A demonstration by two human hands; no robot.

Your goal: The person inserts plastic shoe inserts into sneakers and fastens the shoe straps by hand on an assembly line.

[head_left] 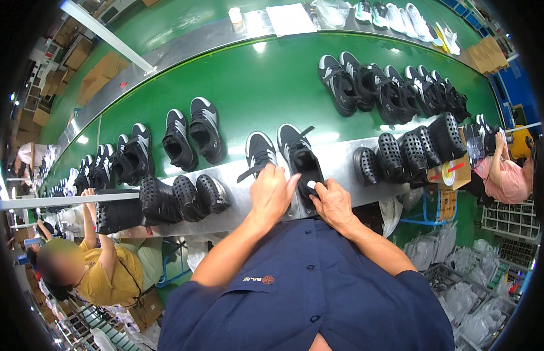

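Observation:
Two black sneakers with grey toes stand side by side before me, the left sneaker [260, 147] and the right sneaker [292, 146], each with a loose black strap sticking out. My left hand [270, 196] is closed over the heel end of the left sneaker, its thumb stretched toward the right one; the curled fingertips are hidden. At the heel opening of the right sneaker, my right hand [335, 203] grips the rim with thumb and fingers. A small white oval [311, 184] shows by its fingertips; I cannot tell what it is.
Black studded shoe lasts [186, 198] stand along the metal ledge [239, 193] at left, and more lasts [391, 157] at right. Sneaker pairs [190, 131] sit on the green conveyor [254, 88]. One person [108, 263] works at left, another [505, 175] at far right.

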